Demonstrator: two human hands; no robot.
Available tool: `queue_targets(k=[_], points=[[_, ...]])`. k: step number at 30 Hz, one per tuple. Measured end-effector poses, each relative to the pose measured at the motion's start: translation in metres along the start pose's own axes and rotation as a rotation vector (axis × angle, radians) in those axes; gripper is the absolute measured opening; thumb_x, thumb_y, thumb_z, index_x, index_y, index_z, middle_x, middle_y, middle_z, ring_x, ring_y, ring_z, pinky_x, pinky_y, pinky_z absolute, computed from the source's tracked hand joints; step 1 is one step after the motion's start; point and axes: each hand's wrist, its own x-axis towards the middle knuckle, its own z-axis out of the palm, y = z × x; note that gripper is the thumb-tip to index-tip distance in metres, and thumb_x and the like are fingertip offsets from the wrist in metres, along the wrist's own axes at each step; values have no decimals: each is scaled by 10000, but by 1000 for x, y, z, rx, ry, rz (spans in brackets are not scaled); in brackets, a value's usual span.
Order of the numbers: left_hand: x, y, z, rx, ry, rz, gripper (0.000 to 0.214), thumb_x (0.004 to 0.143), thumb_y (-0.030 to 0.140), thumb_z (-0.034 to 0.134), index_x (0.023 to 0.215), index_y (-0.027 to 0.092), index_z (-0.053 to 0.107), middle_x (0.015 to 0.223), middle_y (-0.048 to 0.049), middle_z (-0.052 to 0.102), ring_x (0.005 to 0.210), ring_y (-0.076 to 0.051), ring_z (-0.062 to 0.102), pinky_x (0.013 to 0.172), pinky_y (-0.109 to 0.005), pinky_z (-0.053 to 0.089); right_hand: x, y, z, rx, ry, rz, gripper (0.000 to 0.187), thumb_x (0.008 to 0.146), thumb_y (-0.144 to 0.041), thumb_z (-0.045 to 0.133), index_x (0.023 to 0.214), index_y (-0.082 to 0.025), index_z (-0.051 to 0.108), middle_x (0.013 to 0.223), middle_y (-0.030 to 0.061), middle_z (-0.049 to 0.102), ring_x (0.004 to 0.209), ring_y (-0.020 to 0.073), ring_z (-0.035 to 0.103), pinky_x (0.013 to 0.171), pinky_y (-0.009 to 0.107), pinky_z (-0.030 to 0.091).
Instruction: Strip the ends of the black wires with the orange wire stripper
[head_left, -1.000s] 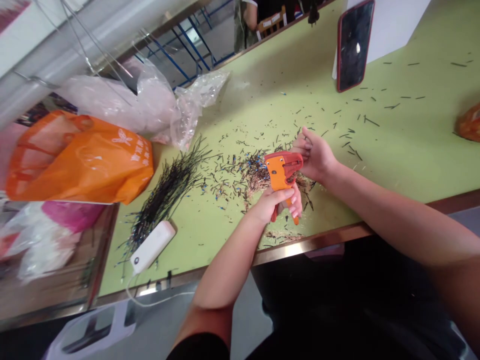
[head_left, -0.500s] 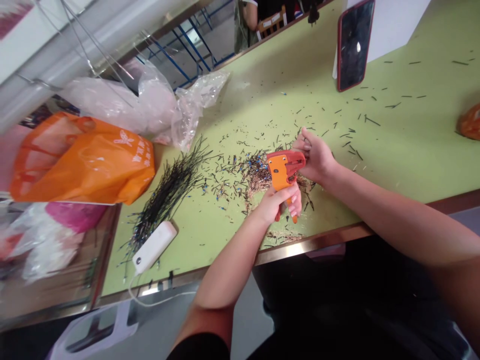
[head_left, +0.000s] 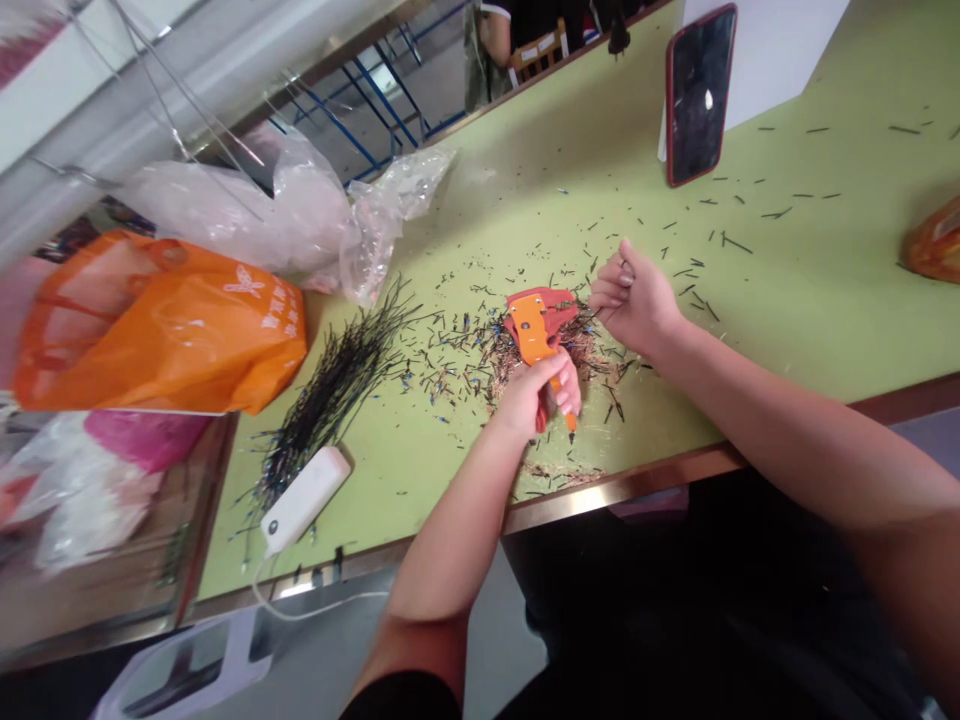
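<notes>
My left hand point(head_left: 541, 392) grips the handles of an orange and red wire stripper point(head_left: 535, 328), squeezed shut, its head over a pile of stripped wire bits point(head_left: 510, 350) on the green table point(head_left: 787, 290). My right hand point(head_left: 636, 300) is just right of the tool's head, fingers pinched together on something thin that I cannot make out. A bundle of thin black wires point(head_left: 334, 385) lies to the left of the pile.
A white power bank point(head_left: 306, 497) with a cable lies near the table's front edge. An orange plastic bag point(head_left: 161, 325) and clear plastic bags point(head_left: 285, 215) sit at the left. A phone in a red case point(head_left: 697, 92) leans at the back. Another person stands beyond the table's far edge.
The left hand has pulled the stripper a little to the left, away from the right hand. The right hand has shifted slightly up and away from the tool's head.
</notes>
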Motion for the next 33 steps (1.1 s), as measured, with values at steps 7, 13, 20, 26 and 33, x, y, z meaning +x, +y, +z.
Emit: queue_targets(k=[7, 13, 20, 26, 33], points=[[-1, 13, -18, 14, 169, 84, 349, 744, 439, 836, 846, 155, 661, 714, -24, 681, 683, -187, 723, 706, -346, 630, 8, -20, -4, 14, 27, -69, 596, 987, -433, 765, 700, -253, 275, 532, -95, 231, 449, 104, 200, 430, 293, 251], [5, 3, -15, -12, 316, 83, 401, 766, 468, 851, 947, 171, 651, 825, -37, 747, 760, -207, 770, 825, -404, 658, -8, -11, 9, -18, -10, -17, 569, 1024, -462, 712, 696, -250, 298, 549, -89, 269, 476, 115, 234, 480, 290, 310], [5, -2, -16, -1, 165, 34, 459, 761, 523, 860, 969, 166, 659, 827, -47, 751, 813, -234, 789, 830, -411, 664, -23, -10, 21, -174, -54, -37, 628, 1005, -590, 691, 661, -245, 294, 567, -71, 274, 517, 130, 262, 520, 296, 354], [1, -4, -16, 44, 83, 73, 354, 788, 411, 834, 1001, 156, 711, 882, -46, 756, 796, -198, 777, 820, -369, 661, -24, -27, 16, -328, -55, -170, 573, 1017, -550, 672, 667, -248, 334, 588, -53, 290, 528, 134, 291, 519, 299, 361], [-3, 1, -18, 102, 152, 166, 398, 790, 441, 844, 1033, 167, 690, 907, -56, 775, 848, -221, 790, 861, -391, 656, -38, -25, 5, -732, -266, -515, 315, 926, -329, 833, 761, -255, 575, 707, -16, 470, 662, 152, 408, 618, 313, 389]])
